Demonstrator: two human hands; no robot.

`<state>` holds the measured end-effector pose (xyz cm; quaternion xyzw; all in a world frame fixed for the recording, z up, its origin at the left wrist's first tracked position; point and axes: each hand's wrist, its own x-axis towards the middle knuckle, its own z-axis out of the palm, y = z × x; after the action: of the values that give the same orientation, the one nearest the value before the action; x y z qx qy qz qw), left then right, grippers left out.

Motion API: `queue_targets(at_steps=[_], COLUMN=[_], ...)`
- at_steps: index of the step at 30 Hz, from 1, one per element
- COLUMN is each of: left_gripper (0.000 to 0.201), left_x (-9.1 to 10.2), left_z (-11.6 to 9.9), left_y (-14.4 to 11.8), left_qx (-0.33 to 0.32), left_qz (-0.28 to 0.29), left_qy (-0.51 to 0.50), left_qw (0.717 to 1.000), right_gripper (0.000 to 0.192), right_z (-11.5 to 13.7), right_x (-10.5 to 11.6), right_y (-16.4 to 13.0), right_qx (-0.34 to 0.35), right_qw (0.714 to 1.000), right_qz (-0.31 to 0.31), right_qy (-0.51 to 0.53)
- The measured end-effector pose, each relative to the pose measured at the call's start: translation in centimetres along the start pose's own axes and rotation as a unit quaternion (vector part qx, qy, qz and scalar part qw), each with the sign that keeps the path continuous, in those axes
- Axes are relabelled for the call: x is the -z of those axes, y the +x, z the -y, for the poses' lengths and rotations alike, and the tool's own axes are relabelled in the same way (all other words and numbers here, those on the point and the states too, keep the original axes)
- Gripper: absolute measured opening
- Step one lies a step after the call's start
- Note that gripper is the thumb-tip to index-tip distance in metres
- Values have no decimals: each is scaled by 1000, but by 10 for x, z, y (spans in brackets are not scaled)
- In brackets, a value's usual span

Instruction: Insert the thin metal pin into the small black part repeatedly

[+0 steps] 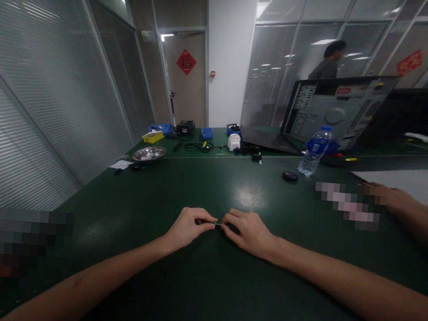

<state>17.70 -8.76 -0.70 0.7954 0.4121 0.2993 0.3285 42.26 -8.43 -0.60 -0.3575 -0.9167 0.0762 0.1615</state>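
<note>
Two fingertip grips on a slim dark item [218,224], left hand [187,226] beside right hand [250,231], bottle label [316,146] and red door sign [186,62] unreadable

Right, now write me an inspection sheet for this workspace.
Surface: green tabletop, glossy, with light reflections.
Job's things: slim dark item at the fingertips, partly covered, too small to identify.
Clutter: metal bowl and yellow tray at far left; water bottle, dark rounded object and computer case toward the right.
Hands: left hand and right hand both hold the slim dark item, fingertips close together.
Cables: dark cable, coiled, toward the table's far end.
Surroundings: door and blinds; one person beyond the case; another person's hand at right.
</note>
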Motion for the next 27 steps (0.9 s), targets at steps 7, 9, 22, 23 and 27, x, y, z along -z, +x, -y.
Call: queue_targets(at_steps=[7, 9, 22, 23, 27], left_gripper=[19, 19, 18, 18, 17], left_x=[-4, -4, -5, -5, -3], left_z=[0, 1, -2, -2, -5], left_y=[0, 0, -2, -2, -2], left_qx=[-29, -23, -13, -15, -28], left_qz=[0, -4, 12, 11, 9], left_qy=[2, 2, -18, -19, -30], left_qw=[1000, 1000, 1000, 1000, 999], right_gripper=[21, 22, 23, 23, 23], right_z=[0, -1, -2, -2, 0], right_x=[-5, -5, -10, -9, -5], right_y=[0, 0, 1, 1, -1], right_qx=[27, 30, 57, 56, 47], right_qw=[1000, 999, 998, 998, 999], right_qz=[0, -4, -14, -13, -7], right_qy=[-12, -13, -4, -2, 2])
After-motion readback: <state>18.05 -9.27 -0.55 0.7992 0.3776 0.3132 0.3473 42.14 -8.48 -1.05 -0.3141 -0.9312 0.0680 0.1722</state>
